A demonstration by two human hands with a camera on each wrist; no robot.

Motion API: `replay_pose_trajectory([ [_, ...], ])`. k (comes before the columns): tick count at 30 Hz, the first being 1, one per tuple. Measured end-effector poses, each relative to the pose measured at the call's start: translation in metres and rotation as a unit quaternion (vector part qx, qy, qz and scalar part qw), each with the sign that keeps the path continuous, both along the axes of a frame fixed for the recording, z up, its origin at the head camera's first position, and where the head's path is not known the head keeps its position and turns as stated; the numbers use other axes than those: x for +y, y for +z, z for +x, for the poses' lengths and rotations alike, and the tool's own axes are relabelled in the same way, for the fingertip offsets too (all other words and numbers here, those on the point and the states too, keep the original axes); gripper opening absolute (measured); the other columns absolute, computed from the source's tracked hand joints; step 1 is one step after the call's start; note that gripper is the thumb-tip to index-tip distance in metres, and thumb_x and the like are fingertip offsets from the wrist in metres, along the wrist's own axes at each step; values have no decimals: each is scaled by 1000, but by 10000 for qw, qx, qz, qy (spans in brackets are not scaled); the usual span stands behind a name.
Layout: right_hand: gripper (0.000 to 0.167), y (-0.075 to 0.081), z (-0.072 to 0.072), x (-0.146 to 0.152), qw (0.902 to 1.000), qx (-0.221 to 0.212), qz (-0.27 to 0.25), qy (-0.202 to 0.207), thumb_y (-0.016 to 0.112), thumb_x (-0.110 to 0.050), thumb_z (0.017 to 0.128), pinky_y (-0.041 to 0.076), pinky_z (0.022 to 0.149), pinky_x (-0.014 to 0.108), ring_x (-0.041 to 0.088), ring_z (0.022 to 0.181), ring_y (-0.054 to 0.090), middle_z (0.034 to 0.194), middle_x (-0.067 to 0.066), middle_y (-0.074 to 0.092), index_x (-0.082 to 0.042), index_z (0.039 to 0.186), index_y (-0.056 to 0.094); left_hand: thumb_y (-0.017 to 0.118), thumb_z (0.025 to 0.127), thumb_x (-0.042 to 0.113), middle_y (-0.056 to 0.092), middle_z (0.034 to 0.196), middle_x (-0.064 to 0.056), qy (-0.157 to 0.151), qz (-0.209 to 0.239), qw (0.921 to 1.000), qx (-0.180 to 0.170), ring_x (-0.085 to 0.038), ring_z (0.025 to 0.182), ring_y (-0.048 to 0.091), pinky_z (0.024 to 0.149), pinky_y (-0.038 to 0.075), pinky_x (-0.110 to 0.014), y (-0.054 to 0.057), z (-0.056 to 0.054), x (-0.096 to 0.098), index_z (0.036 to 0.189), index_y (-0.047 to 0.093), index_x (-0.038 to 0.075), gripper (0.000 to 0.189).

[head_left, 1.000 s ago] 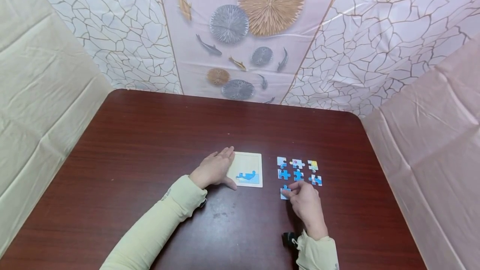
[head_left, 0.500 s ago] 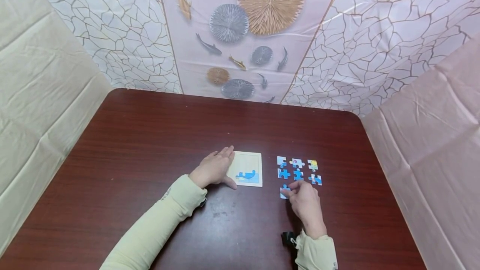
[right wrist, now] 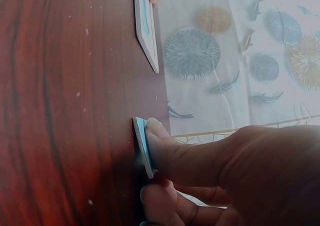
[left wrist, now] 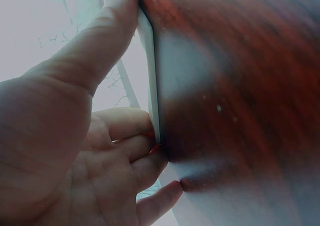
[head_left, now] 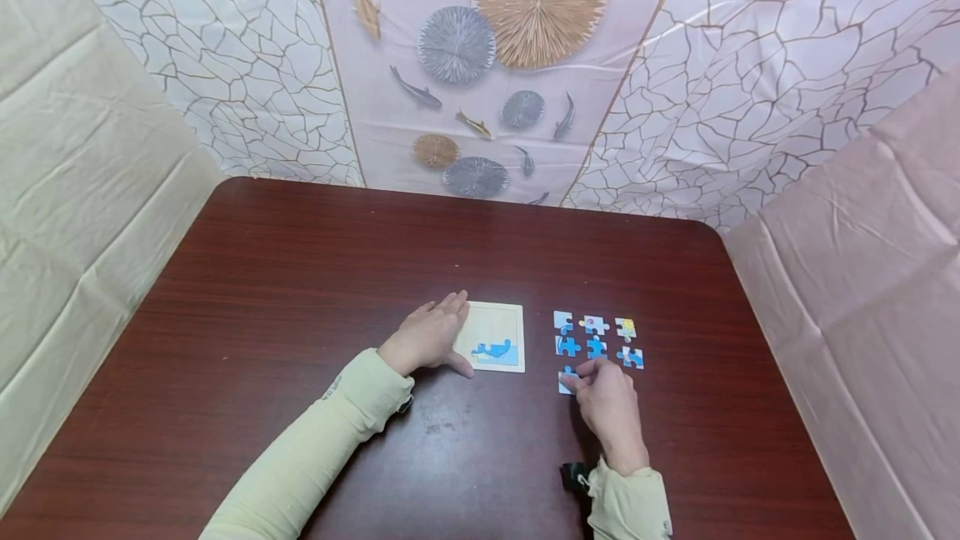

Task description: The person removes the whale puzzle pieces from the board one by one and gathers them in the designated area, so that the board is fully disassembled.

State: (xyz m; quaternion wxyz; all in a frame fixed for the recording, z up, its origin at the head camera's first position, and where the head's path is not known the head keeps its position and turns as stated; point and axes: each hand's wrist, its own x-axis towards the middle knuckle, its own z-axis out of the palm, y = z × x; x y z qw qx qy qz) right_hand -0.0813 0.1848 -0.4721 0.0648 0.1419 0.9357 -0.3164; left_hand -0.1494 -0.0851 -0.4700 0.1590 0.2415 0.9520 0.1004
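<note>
My right hand (head_left: 611,407) pinches a blue jigsaw piece (head_left: 566,382) below the other pieces. In the right wrist view the thumb lies on the face of the piece (right wrist: 143,141), and its near edge appears slightly tilted off the table. My left hand (head_left: 427,338) rests along the left side of a pale square puzzle tray (head_left: 487,319), fingers extended at the upper left and thumb by the lower left corner. Inside the tray's lower part sits a blue picture section (head_left: 498,352). In the left wrist view the fingers touch the tray's edge (left wrist: 151,76).
Several loose jigsaw pieces (head_left: 567,347) lie in rows right of the tray, including one with a yellow patch (head_left: 626,327). The dark red wooden table (head_left: 337,257) ends at patterned cloth (head_left: 480,115) behind and plain cloth on both sides.
The right hand has shifted slightly left and away from me with the pinched jigsaw piece. The left hand stays at the tray.
</note>
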Motion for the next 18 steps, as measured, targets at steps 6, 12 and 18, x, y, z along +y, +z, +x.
replay_pose_trajectory([
  [6,27,-2,0,1,10000,95,0,6,79,-21,82,47,56,33,20,65,56,74,5,62,-1,93,66,76,67,64,18,160,-15,26,-27,10000,-13,-26,147,18,114,25,-47,0,0,0,150,30,-2,116],
  [12,27,-4,-1,2,9997,231,77,16,79,-23,82,47,60,36,20,65,57,73,5,62,-2,94,67,77,67,64,18,159,-15,12,-5,10000,6,-26,147,18,114,25,-47,0,0,0,150,30,-2,116],
  [18,28,-4,0,2,9995,300,77,25,80,-23,82,47,59,37,19,64,58,72,4,63,-1,93,67,77,67,64,18,159,-15,24,9,10000,-6,-26,147,18,114,25,-47,0,0,0,150,30,-2,116],
])
